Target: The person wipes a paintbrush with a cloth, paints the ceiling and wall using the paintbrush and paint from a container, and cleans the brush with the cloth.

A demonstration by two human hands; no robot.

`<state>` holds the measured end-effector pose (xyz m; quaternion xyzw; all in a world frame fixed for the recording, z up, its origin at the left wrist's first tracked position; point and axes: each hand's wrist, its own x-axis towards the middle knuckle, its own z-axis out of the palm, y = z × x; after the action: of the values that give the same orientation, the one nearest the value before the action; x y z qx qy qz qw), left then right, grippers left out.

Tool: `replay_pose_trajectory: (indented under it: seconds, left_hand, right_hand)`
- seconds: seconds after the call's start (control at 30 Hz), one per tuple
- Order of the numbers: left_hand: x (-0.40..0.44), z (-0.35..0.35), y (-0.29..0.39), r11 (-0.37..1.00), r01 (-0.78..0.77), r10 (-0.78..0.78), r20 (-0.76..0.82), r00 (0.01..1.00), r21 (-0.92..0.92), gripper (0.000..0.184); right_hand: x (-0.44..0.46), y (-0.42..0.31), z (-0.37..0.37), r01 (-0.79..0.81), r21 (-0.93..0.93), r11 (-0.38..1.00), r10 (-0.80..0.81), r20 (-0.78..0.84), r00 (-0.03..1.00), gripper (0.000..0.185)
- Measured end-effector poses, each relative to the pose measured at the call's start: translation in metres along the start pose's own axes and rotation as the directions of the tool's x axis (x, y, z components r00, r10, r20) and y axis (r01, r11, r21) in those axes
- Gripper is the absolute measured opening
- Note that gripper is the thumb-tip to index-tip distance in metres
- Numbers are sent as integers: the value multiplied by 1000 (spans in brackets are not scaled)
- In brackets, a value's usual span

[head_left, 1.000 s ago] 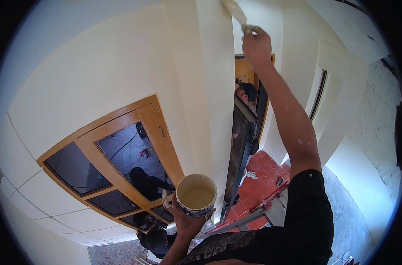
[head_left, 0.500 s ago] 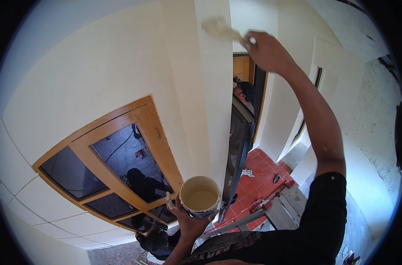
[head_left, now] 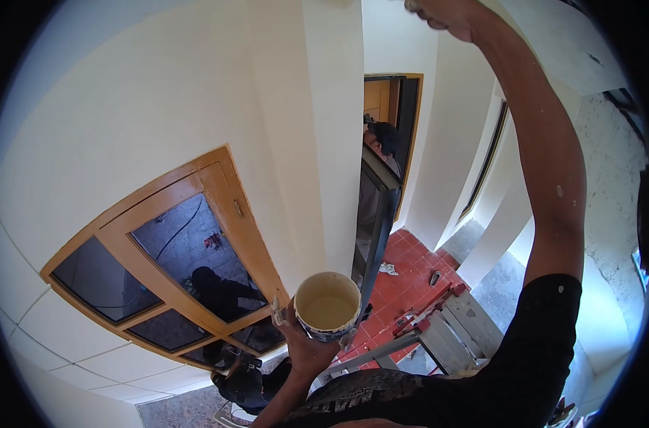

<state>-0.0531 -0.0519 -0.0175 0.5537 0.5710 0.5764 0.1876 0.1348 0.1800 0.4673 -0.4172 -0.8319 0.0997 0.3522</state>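
My left hand (head_left: pixel 311 349) is wrapped round a round paint container (head_left: pixel 327 307) from below, with cream paint inside; its thumb carries dried paint. High up, my right hand (head_left: pixel 449 16) is raised at the top edge of the view, fingers closed and partly cut off. A small piece of the brush (head_left: pixel 335 2) shows at the top edge, against the cream pillar (head_left: pixel 335 128); the rest of it lies out of view.
A wood-framed window (head_left: pixel 171 264) is at left. Beside the pillar stand a dark door panel (head_left: pixel 378 214) and a person in a cap (head_left: pixel 383 139). Another person (head_left: pixel 242 385) is below. A ladder (head_left: pixel 456 332) stands over red tiles (head_left: pixel 403 264).
My right hand has come down with the brush, then risen to the top edge and rightward. The container has shifted slightly right in view, still in my left hand.
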Motion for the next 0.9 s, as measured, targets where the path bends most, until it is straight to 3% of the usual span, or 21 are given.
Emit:
replay_pose_trajectory:
  seconds: [0.03, 0.07, 0.13, 0.2, 0.27, 0.33, 0.47, 0.5, 0.57, 0.67, 0.7, 0.77, 0.8, 0.87, 0.9]
  left_hand:
    - [0, 0, -2, 1000, -30, 30, -4, 1000, 5, 136]
    - [-1, 0, -4, 1000, -29, 29, -1, 1000, 9, 136]
    - [0, 1, -5, 999, -44, 43, -6, 999, -4, 136]
    - [1, -2, 2, 1000, -14, 14, 0, 1000, -23, 137]
    - [2, -5, 12, 999, 19, -19, 7, 1000, -45, 137]
    - [4, -8, 16, 999, -21, 20, -33, 999, -29, 136]
    - [0, -11, -8, 999, -45, 43, -67, 997, -26, 135]
    - [-2, -13, -11, 1000, -16, 15, -63, 998, -13, 134]
    - [-7, -11, -8, 1000, 23, -23, -55, 998, 2, 133]
    - [-3, -10, -3, 989, 40, -53, -88, 995, -144, 126]
    - [-2, -9, -8, 996, 22, -29, -72, 997, -91, 128]
    - [-2, -6, -8, 999, 6, -8, -51, 999, -38, 130]
    - [-1, -4, -5, 999, 8, -10, -38, 999, -34, 132]
    - [0, -2, 2, 1000, 10, -11, -20, 1000, -27, 133]
    - [0, -1, 5, 999, 12, -13, -15, 1000, -41, 134]
  right_hand:
    - [5, 4, 3, 60, 131, 990, -36, -180, 983, 23]
    - [6, 10, 4, 57, 135, 989, -32, -180, 983, 23]
    - [-12, -2, 18, 121, 249, 961, -24, -361, 932, 21]
    - [-19, 4, 35, 194, 201, 960, -87, -442, 893, 19]
    - [-22, 16, 60, 292, -219, 931, -364, -601, 711, 18]
    - [-1, 70, 102, 282, -406, 869, -473, -513, 716, 38]
    - [-67, 79, 143, 199, -279, 940, -282, -301, 911, 29]
    - [-78, 84, 146, 200, -282, 938, -283, -295, 913, 29]
    - [-97, 99, 148, 188, -297, 936, -233, -123, 965, 34]
    - [-111, 103, 130, 249, -251, 936, -275, -73, 959, 38]
    - [-113, 89, 120, 248, -255, 935, -274, -71, 959, 38]
    - [-114, 56, 100, 5, -45, 999, -13, -164, 986, 41]
    - [-107, 57, 100, 1, -43, 999, -8, -165, 986, 41]
    - [-82, 59, 96, 245, 48, 968, -213, -354, 911, 36]
    - [-71, 54, 94, 242, 51, 969, -209, -354, 912, 36]
